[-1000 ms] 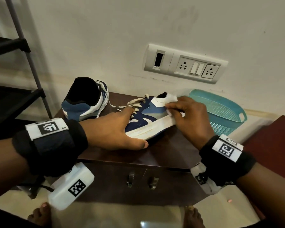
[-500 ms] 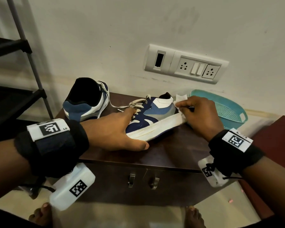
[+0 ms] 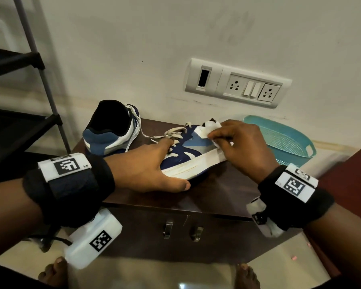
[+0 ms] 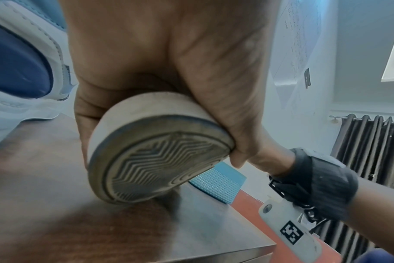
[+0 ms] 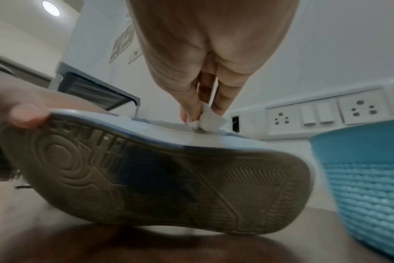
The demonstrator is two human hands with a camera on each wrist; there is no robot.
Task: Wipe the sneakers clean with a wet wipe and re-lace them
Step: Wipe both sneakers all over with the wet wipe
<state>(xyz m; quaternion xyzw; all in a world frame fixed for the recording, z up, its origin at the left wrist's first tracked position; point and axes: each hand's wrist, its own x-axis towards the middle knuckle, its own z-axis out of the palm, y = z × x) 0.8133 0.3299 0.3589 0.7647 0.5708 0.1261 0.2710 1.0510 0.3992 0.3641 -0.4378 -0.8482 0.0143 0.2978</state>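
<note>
Left hand grips sneaker — right hand pinches wipe beside basket.

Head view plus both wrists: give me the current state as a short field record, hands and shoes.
left hand: grips the toe end of the tilted sneaker, thumb under the sole
right hand: pinches the wet wipe against the sneaker's side near the heel
sneaker pose: tipped on its edge on the cabinet top, sole facing the person
laces: loose
second sneaker: upright on the cabinet, to the left
basket: teal, right of the sneaker
wall: switch panel above
</note>
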